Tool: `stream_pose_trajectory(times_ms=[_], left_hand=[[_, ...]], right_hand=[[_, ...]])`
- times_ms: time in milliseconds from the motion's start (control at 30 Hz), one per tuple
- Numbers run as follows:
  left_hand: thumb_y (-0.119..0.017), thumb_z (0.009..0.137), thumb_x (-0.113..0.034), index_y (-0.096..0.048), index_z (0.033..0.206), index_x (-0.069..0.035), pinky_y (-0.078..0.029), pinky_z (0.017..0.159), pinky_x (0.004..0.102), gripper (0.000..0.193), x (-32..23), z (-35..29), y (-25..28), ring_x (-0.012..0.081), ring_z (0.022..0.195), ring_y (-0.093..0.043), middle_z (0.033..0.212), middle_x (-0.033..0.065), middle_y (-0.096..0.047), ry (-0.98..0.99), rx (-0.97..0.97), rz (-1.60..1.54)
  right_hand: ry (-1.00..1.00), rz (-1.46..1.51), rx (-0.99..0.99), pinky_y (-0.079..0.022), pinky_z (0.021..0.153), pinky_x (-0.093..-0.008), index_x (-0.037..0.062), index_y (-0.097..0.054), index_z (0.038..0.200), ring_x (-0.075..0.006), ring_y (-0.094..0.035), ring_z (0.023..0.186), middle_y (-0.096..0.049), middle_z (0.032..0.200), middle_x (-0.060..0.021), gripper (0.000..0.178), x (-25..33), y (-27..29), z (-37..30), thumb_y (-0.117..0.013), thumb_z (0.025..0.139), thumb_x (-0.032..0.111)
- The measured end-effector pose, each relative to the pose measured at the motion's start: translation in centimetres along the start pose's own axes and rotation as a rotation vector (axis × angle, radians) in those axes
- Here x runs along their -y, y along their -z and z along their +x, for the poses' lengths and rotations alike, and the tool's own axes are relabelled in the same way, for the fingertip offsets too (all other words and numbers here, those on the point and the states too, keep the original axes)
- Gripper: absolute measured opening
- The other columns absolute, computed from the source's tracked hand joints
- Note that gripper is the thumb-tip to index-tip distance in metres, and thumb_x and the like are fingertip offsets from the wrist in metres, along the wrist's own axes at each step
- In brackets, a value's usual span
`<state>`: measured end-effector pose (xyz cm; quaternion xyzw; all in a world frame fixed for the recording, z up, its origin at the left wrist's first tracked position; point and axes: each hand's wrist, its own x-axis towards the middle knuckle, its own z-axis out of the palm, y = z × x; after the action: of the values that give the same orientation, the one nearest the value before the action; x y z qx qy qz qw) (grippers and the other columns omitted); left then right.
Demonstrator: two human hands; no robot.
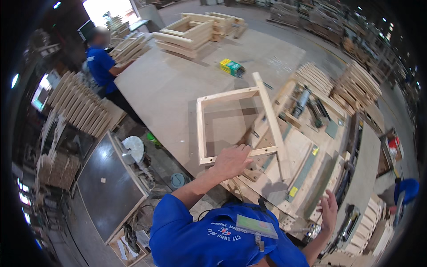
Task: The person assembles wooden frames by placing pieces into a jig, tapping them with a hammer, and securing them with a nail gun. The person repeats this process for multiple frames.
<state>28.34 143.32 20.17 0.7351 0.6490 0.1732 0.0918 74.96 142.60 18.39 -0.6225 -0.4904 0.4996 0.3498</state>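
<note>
My left hand [232, 161] is closed over the near rail of a pale wooden frame [269, 113]. The frame is four-sided, with dark holes near its corners, and its right-hand piece runs past the others at both ends. It lies partly over the worktable and partly over a wooden jig board [280, 193]. Off to the right, my right hand [328, 211] holds nothing, its fingers apart and slightly bent. It is beside a long green-grey strip [321, 186] on the board's right side. Another strip with yellow ends [304, 172] lies between my hands.
Stacked wooden frames [189, 35] stand at the worktable's [155, 84] far end, near a yellow-green box [232, 67]. Air tools [301, 102] lie on the jig's far part. A co-worker in blue [101, 62] stands at the far left. A dark-topped table [109, 182] is left of me.
</note>
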Motion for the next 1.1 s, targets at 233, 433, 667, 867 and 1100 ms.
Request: stream_pose_trajectory(times_ms=[233, 433, 667, 867, 1100], left_hand=[[-0.066, 0.101, -0.042, -0.062, 0.118, -0.005, -0.056, 0.083, 0.0526, 0.041, 8.8, -3.6, 0.3, 0.0396, 0.101, -0.072, 0.110, 0.0227, -0.072, 0.404, -0.066, 0.074], [-0.073, 0.097, -0.039, -0.067, 0.122, -0.009, -0.054, 0.088, 0.0509, 0.039, 21.1, 1.0, 1.5, 0.0370, 0.110, -0.068, 0.115, 0.0161, -0.071, 0.527, -0.325, 0.423], [-0.074, 0.094, -0.032, -0.069, 0.125, -0.010, -0.045, 0.101, 0.0515, 0.038, 26.7, 5.4, 8.5, 0.0362, 0.119, -0.060, 0.119, 0.0133, -0.068, 0.437, -0.763, 0.533], [-0.071, 0.097, -0.030, -0.072, 0.119, -0.009, -0.048, 0.099, 0.0529, 0.031, 15.4, 7.2, -0.9, 0.0351, 0.120, -0.061, 0.122, 0.0138, -0.067, 0.170, -0.558, 0.184], [-0.071, 0.101, -0.021, -0.075, 0.116, -0.009, -0.054, 0.099, 0.0455, 0.020, 0.8, 5.8, -7.6, 0.0347, 0.113, -0.070, 0.116, 0.0155, -0.075, -0.187, -0.279, -0.252]], right_hand=[[-0.011, -0.030, 0.017, -0.052, 0.063, -0.0246, 0.0006, -0.052, 0.150, -0.0093, -0.062, 0.080, -0.065, 0.101, -0.0040, 0.056, -1.4, -1.9, 0.9, -0.071, 0.105, 0.029], [0.066, -0.162, 0.116, -0.050, 0.064, -0.0243, 0.0029, -0.053, 0.150, -0.0089, -0.061, 0.079, -0.064, 0.099, -0.0016, 0.054, -0.2, -4.6, 1.0, -0.071, 0.105, 0.027], [-0.019, -0.148, 0.072, -0.051, 0.074, -0.0268, -0.0012, -0.052, 0.150, -0.0117, -0.062, 0.087, -0.066, 0.102, -0.0045, 0.054, -2.1, -6.1, -2.7, -0.070, 0.104, 0.020], [-0.125, -0.283, 0.135, -0.056, 0.074, -0.0310, 0.0011, -0.056, 0.148, -0.0155, -0.068, 0.086, -0.071, 0.103, -0.0092, 0.051, -4.0, -8.4, -7.3, -0.071, 0.102, 0.018], [0.041, -0.351, -0.048, -0.057, 0.081, -0.0411, -0.0010, -0.063, 0.139, -0.0327, -0.074, 0.093, -0.074, 0.102, -0.0211, 0.050, -5.3, -6.3, -13.3, -0.071, 0.097, 0.023]])
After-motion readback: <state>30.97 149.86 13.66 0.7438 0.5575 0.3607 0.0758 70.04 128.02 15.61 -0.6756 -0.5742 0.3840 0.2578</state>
